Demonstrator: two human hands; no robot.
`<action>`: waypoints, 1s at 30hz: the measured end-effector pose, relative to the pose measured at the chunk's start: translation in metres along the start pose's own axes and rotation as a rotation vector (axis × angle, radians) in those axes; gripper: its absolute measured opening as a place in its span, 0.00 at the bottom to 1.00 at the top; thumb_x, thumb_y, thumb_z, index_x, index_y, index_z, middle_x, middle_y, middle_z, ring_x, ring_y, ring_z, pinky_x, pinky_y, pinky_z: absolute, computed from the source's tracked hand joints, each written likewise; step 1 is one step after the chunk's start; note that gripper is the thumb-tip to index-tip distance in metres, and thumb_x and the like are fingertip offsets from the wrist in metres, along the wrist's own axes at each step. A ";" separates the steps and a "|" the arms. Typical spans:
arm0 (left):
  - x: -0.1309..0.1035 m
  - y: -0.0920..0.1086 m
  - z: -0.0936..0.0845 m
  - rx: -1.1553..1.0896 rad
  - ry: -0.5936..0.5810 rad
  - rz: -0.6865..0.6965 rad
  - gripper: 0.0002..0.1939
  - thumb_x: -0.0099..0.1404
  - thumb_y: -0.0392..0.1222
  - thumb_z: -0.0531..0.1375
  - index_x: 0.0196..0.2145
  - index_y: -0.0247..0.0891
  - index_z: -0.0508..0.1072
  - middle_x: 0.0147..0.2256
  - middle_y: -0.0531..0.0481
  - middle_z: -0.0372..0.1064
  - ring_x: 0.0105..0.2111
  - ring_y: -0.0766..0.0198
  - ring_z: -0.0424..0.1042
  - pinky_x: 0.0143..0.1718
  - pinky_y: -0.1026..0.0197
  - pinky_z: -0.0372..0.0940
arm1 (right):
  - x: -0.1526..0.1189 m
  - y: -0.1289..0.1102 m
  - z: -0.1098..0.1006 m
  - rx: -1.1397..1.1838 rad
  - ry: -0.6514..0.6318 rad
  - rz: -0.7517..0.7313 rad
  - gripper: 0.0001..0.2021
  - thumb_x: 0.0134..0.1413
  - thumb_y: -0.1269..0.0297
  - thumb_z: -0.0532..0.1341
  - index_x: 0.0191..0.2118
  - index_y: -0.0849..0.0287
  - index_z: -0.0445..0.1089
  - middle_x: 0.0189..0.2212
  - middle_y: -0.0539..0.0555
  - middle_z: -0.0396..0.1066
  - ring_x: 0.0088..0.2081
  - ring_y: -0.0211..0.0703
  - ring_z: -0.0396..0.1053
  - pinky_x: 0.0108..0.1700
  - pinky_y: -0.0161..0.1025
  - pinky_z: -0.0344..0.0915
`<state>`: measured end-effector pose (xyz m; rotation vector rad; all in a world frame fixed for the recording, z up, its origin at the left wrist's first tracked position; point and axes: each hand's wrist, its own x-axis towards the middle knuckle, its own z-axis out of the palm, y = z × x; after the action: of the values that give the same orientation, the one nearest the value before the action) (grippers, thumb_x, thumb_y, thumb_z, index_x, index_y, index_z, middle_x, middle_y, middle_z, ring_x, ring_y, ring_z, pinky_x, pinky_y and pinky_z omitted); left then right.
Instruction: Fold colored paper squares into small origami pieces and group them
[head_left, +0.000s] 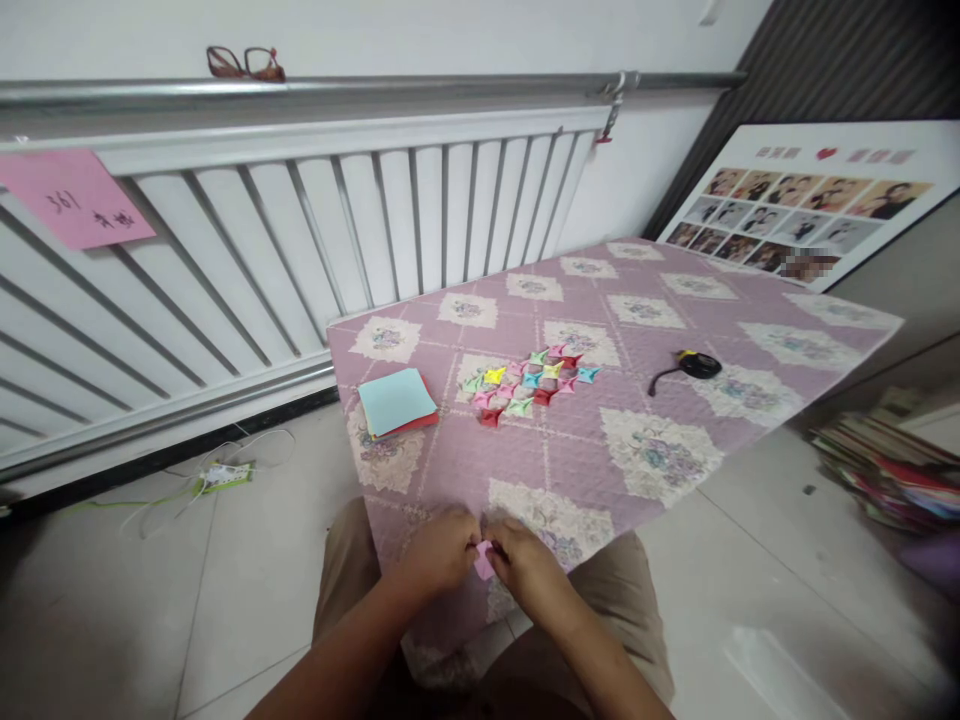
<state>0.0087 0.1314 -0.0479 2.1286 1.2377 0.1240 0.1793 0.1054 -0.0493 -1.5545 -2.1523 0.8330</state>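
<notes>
A small folded piece of pink paper (484, 561) is held between both hands at the table's near edge. My left hand (448, 545) pinches its left side, and my right hand (516, 556) grips its right side. Farther back, several small folded paper pieces (531, 380) in pink, red, yellow, green and blue lie in slanting rows on the tablecloth. To their left rests a stack of square paper (397, 400), light blue on top with red and orange edges showing below.
The purple floral tablecloth (570, 450) covers the table. A black tape measure (699, 365) lies on its right part. Behind are a white radiator (390, 210), glasses (246, 65) on a pipe and a photo board (795, 200). A power strip (225, 476) is on the floor.
</notes>
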 end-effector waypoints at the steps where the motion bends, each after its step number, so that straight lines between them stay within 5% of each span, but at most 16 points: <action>1: 0.001 0.000 -0.001 0.002 -0.007 0.010 0.05 0.60 0.35 0.55 0.33 0.38 0.71 0.35 0.50 0.69 0.36 0.61 0.66 0.35 0.63 0.56 | 0.000 0.000 0.001 -0.002 0.001 -0.001 0.09 0.47 0.78 0.55 0.31 0.57 0.67 0.30 0.51 0.65 0.36 0.42 0.64 0.39 0.36 0.59; 30: -0.002 0.000 -0.011 0.052 -0.025 0.164 0.06 0.61 0.34 0.54 0.34 0.39 0.71 0.36 0.49 0.69 0.37 0.62 0.67 0.36 0.63 0.58 | -0.002 0.003 0.004 -0.089 -0.016 -0.029 0.08 0.47 0.78 0.56 0.29 0.57 0.63 0.29 0.50 0.67 0.33 0.40 0.66 0.37 0.35 0.60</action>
<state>0.0039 0.1353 -0.0391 2.2684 1.0613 0.1380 0.1800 0.1034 -0.0545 -1.5605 -2.2461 0.7525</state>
